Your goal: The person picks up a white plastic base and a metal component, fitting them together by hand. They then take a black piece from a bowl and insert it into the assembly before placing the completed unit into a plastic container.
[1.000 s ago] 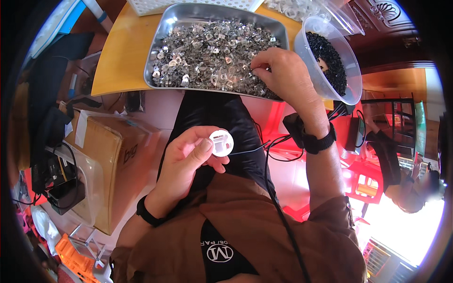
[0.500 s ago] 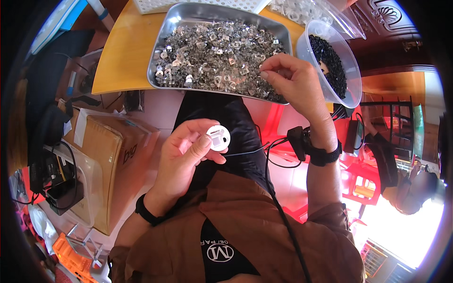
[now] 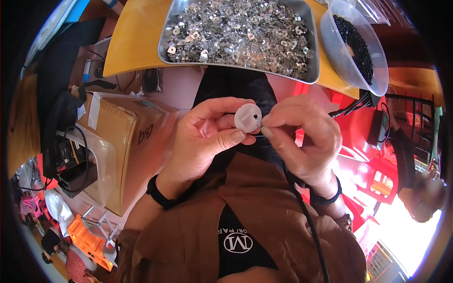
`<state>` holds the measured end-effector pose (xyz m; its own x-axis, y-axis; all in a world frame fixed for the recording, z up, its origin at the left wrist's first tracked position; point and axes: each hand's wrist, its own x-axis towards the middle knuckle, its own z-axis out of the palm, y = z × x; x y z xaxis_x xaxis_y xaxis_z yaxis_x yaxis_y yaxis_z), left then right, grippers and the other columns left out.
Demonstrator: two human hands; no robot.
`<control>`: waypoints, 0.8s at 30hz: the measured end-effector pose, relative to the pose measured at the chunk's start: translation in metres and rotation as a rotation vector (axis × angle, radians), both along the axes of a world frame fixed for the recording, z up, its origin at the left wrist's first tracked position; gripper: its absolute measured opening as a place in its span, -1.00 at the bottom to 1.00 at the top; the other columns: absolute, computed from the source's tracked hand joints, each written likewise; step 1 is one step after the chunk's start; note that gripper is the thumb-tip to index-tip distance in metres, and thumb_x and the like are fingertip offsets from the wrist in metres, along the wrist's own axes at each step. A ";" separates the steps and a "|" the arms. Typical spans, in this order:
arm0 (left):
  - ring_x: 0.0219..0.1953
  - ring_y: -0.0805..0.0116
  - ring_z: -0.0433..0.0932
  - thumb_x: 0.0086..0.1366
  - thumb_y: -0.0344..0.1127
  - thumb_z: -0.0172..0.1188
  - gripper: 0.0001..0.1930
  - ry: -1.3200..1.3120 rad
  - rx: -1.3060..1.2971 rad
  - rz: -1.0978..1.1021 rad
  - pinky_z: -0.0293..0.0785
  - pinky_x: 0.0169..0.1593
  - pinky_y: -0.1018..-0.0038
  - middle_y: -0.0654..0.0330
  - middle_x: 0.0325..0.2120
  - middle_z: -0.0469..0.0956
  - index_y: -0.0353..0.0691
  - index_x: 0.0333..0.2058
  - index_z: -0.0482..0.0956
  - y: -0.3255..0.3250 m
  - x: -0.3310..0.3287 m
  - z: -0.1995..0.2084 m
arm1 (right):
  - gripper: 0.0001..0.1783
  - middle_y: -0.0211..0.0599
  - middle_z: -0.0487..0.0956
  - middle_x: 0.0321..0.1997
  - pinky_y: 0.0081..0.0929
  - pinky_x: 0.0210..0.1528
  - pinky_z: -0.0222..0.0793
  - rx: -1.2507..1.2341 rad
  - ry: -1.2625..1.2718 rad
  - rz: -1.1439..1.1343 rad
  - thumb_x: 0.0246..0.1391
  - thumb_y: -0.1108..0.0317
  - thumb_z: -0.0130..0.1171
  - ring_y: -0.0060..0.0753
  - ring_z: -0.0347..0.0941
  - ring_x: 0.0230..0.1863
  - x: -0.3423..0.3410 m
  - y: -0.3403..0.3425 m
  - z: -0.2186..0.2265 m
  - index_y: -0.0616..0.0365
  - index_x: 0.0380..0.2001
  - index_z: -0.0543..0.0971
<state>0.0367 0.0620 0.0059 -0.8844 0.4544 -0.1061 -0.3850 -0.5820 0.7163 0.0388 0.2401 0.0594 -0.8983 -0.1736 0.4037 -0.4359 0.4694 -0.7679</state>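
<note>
A round white plastic disc (image 3: 246, 118) with a moulded recess and a small black spot is pinched between the thumb and fingers of my left hand (image 3: 207, 132), above my lap. My right hand (image 3: 304, 137) is closed, thumb and forefinger pressed together at the disc's right edge. Something tiny, metallic-looking, shows at those fingertips; its kind is too small to make out. Beyond both hands, a metal tray (image 3: 315, 56) on the table holds a heap of small shiny metal pieces (image 3: 240, 35).
A clear plastic bowl (image 3: 380, 75) of small black parts stands right of the tray on the yellow table (image 3: 130, 52). At left are a cardboard box (image 3: 125, 141) and an orange plastic item (image 3: 87, 238). Red stools (image 3: 377, 177) stand at right. A black cable (image 3: 309, 221) runs down my front.
My right hand has come from over the metal tray down to the disc's edge. My left hand still holds the disc. The whole view has shifted, with the tray now higher in it.
</note>
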 end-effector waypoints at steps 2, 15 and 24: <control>-0.10 0.23 0.53 0.13 -0.48 0.25 -0.56 0.004 -0.040 0.020 0.58 -0.12 0.38 -0.07 0.05 0.38 -0.31 0.00 0.39 0.002 0.001 0.001 | -0.79 -0.32 0.52 -0.50 -0.60 -0.54 0.30 -0.001 -0.002 -0.029 -0.28 0.67 0.26 -0.49 0.42 -0.54 0.006 0.001 -0.009 0.18 -0.49 0.56; -0.01 0.21 0.49 0.11 -0.69 0.18 -0.59 0.156 -0.034 0.027 0.51 0.04 0.34 -0.03 0.00 0.37 -0.37 -0.06 0.33 0.010 0.005 0.002 | -0.76 -0.34 0.51 -0.55 -0.51 -0.53 0.37 -0.018 0.111 -0.186 -0.38 0.65 0.30 -0.37 0.45 -0.54 0.026 -0.003 -0.022 0.13 -0.53 0.57; -0.02 0.25 0.50 0.13 -0.67 0.17 -0.63 0.239 -0.134 0.049 0.51 0.03 0.39 -0.05 0.00 0.39 -0.41 -0.07 0.35 0.011 0.009 0.002 | -0.79 -0.36 0.49 -0.57 -0.53 -0.57 0.34 0.006 0.026 -0.140 -0.34 0.59 0.33 -0.39 0.43 -0.58 0.029 -0.001 -0.025 0.11 -0.53 0.58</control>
<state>0.0454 0.0727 0.0075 -0.9124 0.4060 0.0520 -0.1692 -0.4898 0.8553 0.0676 0.2391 0.0348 -0.9031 -0.0501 0.4265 -0.3855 0.5318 -0.7540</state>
